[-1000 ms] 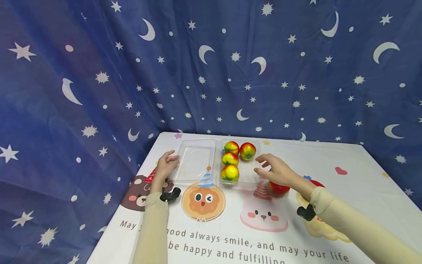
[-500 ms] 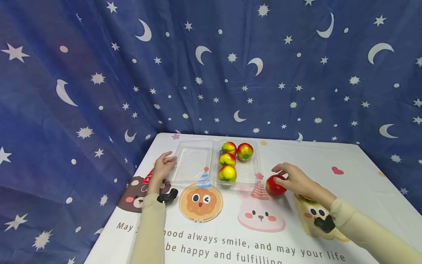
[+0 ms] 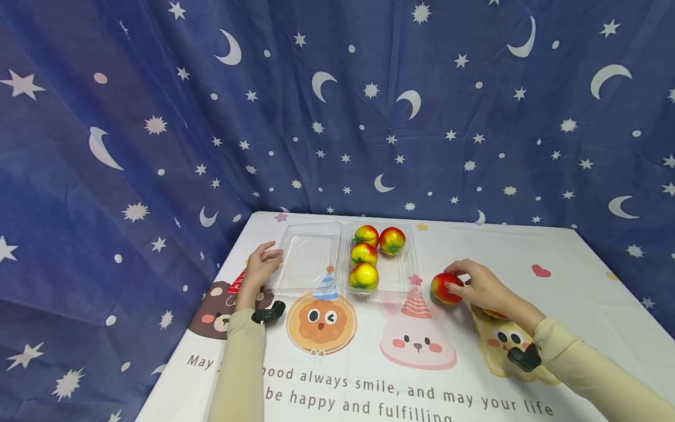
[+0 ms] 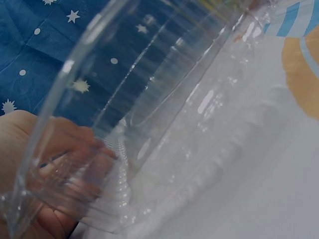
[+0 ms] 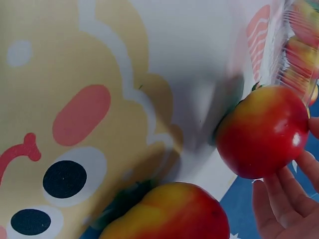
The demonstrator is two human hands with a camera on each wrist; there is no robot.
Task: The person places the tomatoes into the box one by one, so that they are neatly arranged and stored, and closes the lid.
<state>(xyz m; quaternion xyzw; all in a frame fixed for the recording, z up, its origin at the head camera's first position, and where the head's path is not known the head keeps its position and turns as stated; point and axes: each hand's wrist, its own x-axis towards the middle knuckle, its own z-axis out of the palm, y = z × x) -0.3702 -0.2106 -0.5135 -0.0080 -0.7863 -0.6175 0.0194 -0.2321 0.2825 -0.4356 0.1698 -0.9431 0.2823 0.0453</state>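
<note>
In the head view, my right hand (image 3: 482, 287) pinches a red-and-yellow fruit (image 3: 442, 286) with a green leafy end, right of the clear plastic box. The right wrist view shows my fingers (image 5: 281, 204) against this fruit's side, with its shadow on the cloth. My left hand (image 3: 262, 266) lies at the left edge of the box's opened lid (image 3: 312, 261), fingers loosely bent. Through the clear plastic, the left wrist view shows those fingers (image 4: 97, 164). Several similar fruits (image 3: 364, 276) sit in the box's right half (image 3: 392, 275), along its left side and back right.
Another red-and-yellow fruit (image 5: 172, 214) lies on the cloth under my right wrist, mostly hidden in the head view. A printed white tablecloth (image 3: 369, 346) covers the table. Behind it hangs a blue curtain (image 3: 337, 117) with stars and moons.
My right hand has moved from the box's right side to the fruit on the cloth and taken hold of it. That fruit has turned and shifted slightly. My left hand stays by the lid.
</note>
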